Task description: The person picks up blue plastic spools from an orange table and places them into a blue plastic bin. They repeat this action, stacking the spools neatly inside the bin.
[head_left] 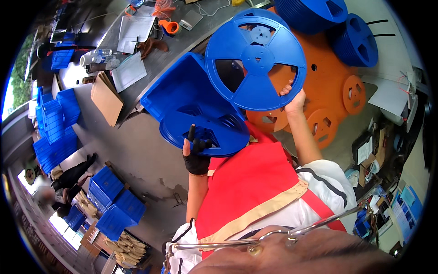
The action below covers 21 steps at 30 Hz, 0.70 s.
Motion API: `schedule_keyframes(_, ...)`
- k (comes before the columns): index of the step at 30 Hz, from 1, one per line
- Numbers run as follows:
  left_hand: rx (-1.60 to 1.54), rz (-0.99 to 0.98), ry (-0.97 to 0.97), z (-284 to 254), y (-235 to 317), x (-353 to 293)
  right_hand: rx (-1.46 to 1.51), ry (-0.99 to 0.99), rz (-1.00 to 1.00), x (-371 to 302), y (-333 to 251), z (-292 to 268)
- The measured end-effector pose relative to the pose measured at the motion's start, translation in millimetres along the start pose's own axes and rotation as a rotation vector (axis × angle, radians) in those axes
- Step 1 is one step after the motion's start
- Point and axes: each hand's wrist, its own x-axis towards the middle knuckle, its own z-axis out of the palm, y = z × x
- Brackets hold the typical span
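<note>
A large blue plastic reel [259, 59] with cut-out windows is held up by my right hand [294, 97], its fingers hooked through a window and closed round the rim. A second blue reel seems to lie directly behind it. My left hand [197, 153] wears a black glove with a bare thumb tip. It rests on the near side of a stack of blue reels [228, 137], index finger stretched out and thumb apart, while the other fingers bend over a window. That stack leans at the near end of a blue crate [175, 86], in front of my red apron [248, 182].
An orange round table [319, 57] carries stacked blue reels [353, 41] and has orange discs [353, 94] round its edge. Left of the crate, a grey workbench [159, 57] holds papers, cardboard [106, 99] and an orange tape roll [169, 27]. Blue crates [121, 208] and another person [64, 192] are farther left.
</note>
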Motion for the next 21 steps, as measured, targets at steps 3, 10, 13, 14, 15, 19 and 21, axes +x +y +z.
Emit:
schedule_keyframes(3, 0.051, -0.018, -0.008, 7, 2, 1, -0.037, -0.02, -0.002, -1, 5, 0)
schedule_keyframes(10, 0.051, -0.083, -0.096, 10, -3, 3, -0.606, -0.28, -0.225, -47, 29, 47)
schedule_keyframes(13, 0.143, -0.094, -0.128, 13, -19, 9, -1.05, -0.604, -0.206, -83, 73, 59)
schedule_keyframes(14, 0.105, -0.09, -0.123, 16, -24, 10, -1.304, -0.808, -0.628, -95, 85, 66)
schedule_keyframes(15, 0.066, -0.096, -0.121, 24, -29, 10, -1.301, -0.972, -0.621, -106, 94, 73)
schedule_keyframes(19, 0.015, 0.029, -0.109, 17, -28, 10, -1.345, -1.176, -0.698, -100, 109, 76)
schedule_keyframes(21, -0.042, 0.087, -0.043, 12, -24, 7, -1.29, -1.036, -0.754, -59, 115, 70)
